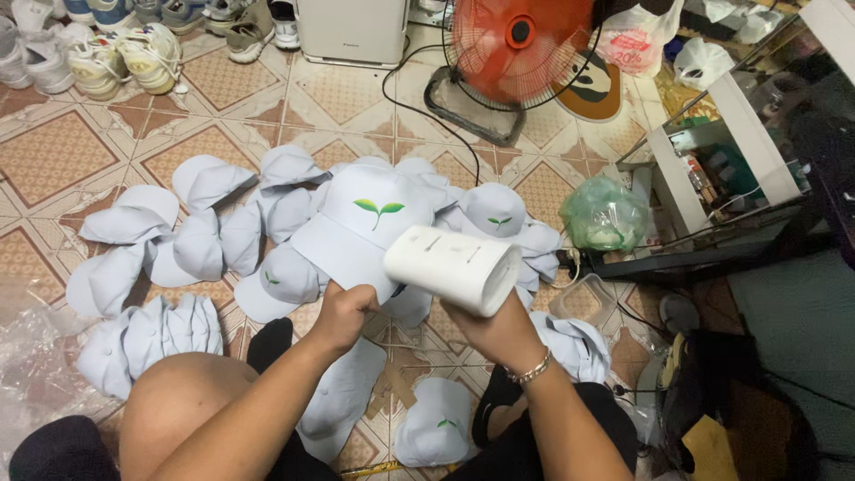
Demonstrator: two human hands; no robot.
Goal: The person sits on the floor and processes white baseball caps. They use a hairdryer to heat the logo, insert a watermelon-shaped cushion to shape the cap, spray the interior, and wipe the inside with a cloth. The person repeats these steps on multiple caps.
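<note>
Holding the white cap [370, 233] by its brim in our clenched left hand [343, 313], we gripped the white cylinder [454, 267] in our right hand [499, 331], its long axis pointing left toward the cap, just beside it.

We cannot see the fingers of our right hand [503, 331]; the white handheld device [454, 267] covers them. That device also hides part of the held cap's [370, 227] brim. The orange fan [517, 40] and the sneakers [125, 53] are cropped by the top edge.
</note>
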